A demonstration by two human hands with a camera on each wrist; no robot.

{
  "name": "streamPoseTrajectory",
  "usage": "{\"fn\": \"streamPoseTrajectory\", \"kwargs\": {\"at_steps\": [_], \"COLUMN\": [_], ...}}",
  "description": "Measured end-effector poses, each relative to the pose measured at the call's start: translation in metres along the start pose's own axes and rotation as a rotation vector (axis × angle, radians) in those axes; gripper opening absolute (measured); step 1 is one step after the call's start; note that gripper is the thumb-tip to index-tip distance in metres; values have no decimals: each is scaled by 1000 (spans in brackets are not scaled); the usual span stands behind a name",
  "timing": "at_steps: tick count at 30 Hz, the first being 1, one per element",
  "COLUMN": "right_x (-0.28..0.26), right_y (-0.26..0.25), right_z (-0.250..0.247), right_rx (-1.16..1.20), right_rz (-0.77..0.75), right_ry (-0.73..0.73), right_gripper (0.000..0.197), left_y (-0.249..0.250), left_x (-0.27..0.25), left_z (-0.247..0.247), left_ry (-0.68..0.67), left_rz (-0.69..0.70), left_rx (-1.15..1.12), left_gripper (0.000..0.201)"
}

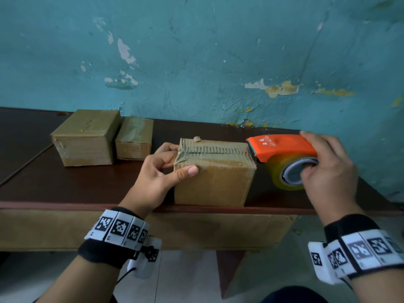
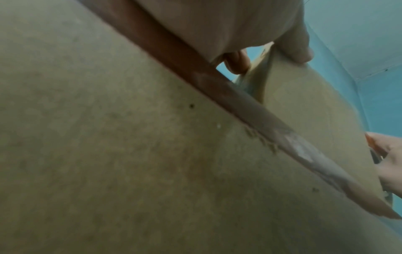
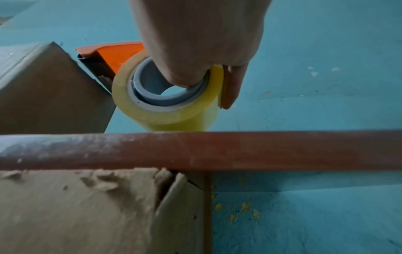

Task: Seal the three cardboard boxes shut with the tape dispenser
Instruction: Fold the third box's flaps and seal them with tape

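Observation:
A cardboard box (image 1: pixel 215 178) stands at the table's front edge, its top seam covered with wrinkled tape. My left hand (image 1: pixel 162 171) grips the box's left top corner, thumb on the front face, fingers on the left side. My right hand (image 1: pixel 325 171) holds the orange tape dispenser (image 1: pixel 284 146) with its yellowish roll (image 1: pixel 277 169) against the box's right top edge; the thumb is hooked in the roll's grey core (image 3: pixel 152 89). In the left wrist view my left thumb (image 2: pixel 293 41) presses the box (image 2: pixel 304 103). Two more boxes, a larger one (image 1: pixel 85 136) and a smaller one (image 1: pixel 134 138), sit at the back left.
The dark brown table (image 1: pixel 87 184) has a reddish front edge (image 3: pixel 217 149) and a worn board below it. A peeling teal wall (image 1: pixel 196 62) rises right behind the table. Bare tabletop lies left of the held box.

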State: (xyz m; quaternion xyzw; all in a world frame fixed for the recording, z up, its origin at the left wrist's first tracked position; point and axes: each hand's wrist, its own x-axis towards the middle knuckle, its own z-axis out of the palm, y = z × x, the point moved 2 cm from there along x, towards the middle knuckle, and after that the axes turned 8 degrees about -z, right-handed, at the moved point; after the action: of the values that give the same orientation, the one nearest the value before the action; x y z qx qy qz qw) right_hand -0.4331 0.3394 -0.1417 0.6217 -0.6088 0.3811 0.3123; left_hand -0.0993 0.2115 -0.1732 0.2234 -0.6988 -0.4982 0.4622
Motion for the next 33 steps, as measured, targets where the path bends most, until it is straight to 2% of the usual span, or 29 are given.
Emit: {"fn": "streamPoseTrajectory", "kwargs": {"at_steps": [6,10,14,18,23,27,33], "right_x": [0,6,2,-3,0,-2,-3], "right_y": [1,2,13,17,25,22,24], "right_z": [-3,-10,-13,-10,-11,-10,-11], "right_rx": [34,-4,-21,-45,-81,-87,-86], "right_rz": [23,-32,-17,-23,-62,-92,-136], "right_ry": [-44,-69,-65,-71,-80,-70,-50], "right_gripper": [75,74,75,77,78,79,81], "left_y": [1,2,1,0,1,2,2], "left_x": [-1,-1,-1,-1,-1,-1,0], "left_z": [-1,1,0,0,1,1,0], "left_ry": [5,13,32,19,8,3,8], "left_rz": [-1,-18,-19,-14,-19,-16,-21], "left_rx": [6,-1,7,21,-3,-3,17], "left_gripper": [26,22,33,34,18,14,26]}}
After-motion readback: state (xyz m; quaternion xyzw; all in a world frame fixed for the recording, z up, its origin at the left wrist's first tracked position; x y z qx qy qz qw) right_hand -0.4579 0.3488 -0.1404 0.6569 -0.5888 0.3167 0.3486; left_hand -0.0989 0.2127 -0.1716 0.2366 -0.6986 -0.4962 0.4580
